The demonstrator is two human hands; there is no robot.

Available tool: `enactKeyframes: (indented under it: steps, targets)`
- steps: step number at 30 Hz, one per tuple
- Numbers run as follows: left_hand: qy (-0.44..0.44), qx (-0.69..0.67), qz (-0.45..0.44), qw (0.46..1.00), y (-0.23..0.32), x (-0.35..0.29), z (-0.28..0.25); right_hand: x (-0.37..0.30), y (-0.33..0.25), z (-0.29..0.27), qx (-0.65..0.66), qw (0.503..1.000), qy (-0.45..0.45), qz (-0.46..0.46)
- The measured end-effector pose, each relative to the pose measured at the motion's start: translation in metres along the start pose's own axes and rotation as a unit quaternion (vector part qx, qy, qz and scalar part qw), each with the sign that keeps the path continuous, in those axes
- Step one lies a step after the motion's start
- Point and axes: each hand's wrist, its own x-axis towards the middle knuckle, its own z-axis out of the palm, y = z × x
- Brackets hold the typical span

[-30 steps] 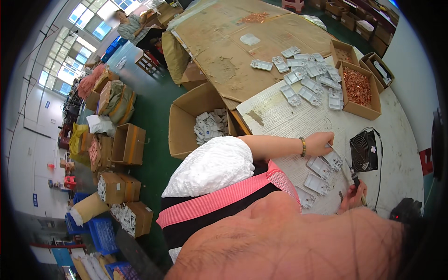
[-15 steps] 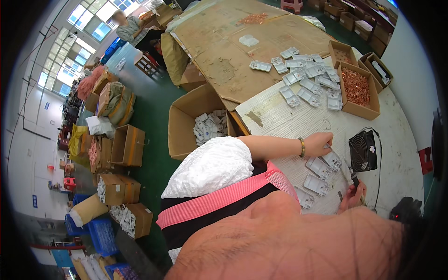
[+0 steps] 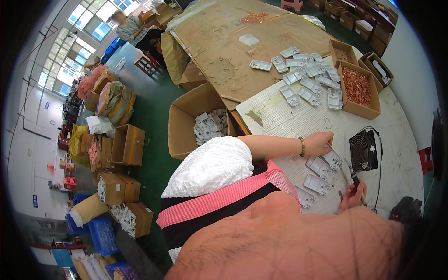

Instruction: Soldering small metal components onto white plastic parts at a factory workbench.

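Note:
My left hand (image 3: 319, 143), with a beaded bracelet at its wrist, is closed around a thin metal tool (image 3: 330, 147) whose kind I cannot make out. That tool slants down over a white plastic housing (image 3: 332, 161). Lower right, my right hand (image 3: 353, 197) grips the dark handle of a soldering iron (image 3: 355, 179). The iron's thin metal end points up and left, beside the same housing; whether it touches is too small to tell. More white housings, such as this one (image 3: 317, 184), lie in a row just left of my right hand.
A black fan (image 3: 364, 150) with a cord stands right of the hands. Farther back lie a pile of white housings (image 3: 308, 77) and a carton of copper-coloured parts (image 3: 357, 88). A large carton (image 3: 186, 114) of white pieces adjoins the table's left edge. Someone (image 3: 133, 30) sits far left.
My right hand and the soldering iron have shifted very slightly. My left hand and the housings stay in place.

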Motion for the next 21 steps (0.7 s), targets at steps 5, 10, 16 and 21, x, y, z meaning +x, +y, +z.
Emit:
enactKeyframes:
  steps: [5, 10, 16, 21]
  targets:
    - [0.016, 0.001, 0.025, 1.0, -0.0002, -0.0001, -0.0001, 0.0012, 0.0018, -0.0029, -0.002, 1.0, 0.006, 0.005]
    - [-0.001, 0.004, 0.0, 1.0, -0.0003, 0.0, 0.0003, 0.0014, 0.003, -0.0047, -0.003, 1.0, 0.005, 0.002]
    - [-0.003, 0.007, -0.033, 0.999, 0.0052, -0.0005, -0.0028, -0.0013, 0.0001, -0.0014, -0.003, 1.0, 0.011, -0.018]
    - [0.038, 0.041, -0.008, 0.998, 0.0011, 0.0018, 0.0035, -0.0013, 0.0023, 0.0008, -0.01, 0.999, 0.04, -0.032]
